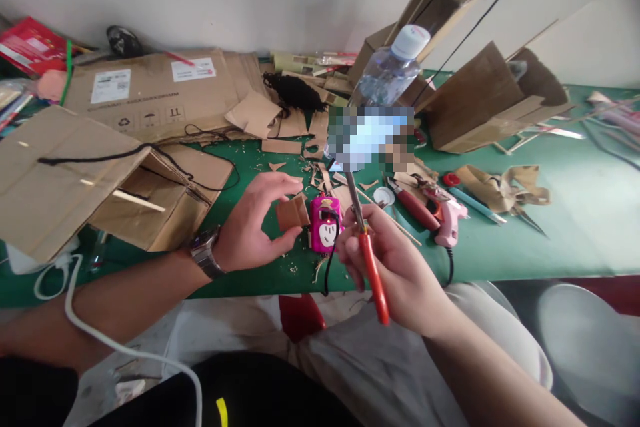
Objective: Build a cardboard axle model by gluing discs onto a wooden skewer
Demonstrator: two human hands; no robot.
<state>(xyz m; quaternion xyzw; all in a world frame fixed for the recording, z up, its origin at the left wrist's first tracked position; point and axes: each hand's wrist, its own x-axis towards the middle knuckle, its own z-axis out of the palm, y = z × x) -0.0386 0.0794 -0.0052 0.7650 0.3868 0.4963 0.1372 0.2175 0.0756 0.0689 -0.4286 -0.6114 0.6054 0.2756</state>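
Observation:
My left hand [255,223] is curled around a small folded cardboard piece [292,215], with the thumb at its lower edge and fingers at its upper side. In my right hand [395,260] is a red-handled tool [374,277] with a narrow metal front part pointing away from me. Its tip runs into a pixelated patch, so its exact kind is hidden. Between my hands a magenta power socket [327,235] lies on the green table [270,273], with a black plug in it and a red light glowing.
Cardboard structures stand at left [65,173] and right [480,100], with a flat carton [150,90] behind. A water bottle [387,73] stands beyond the pixelated patch. At right lie a pink glue gun [450,223], another red-handled tool [416,205] and cardboard scraps [505,188]. A white cable [135,350] crosses my left arm.

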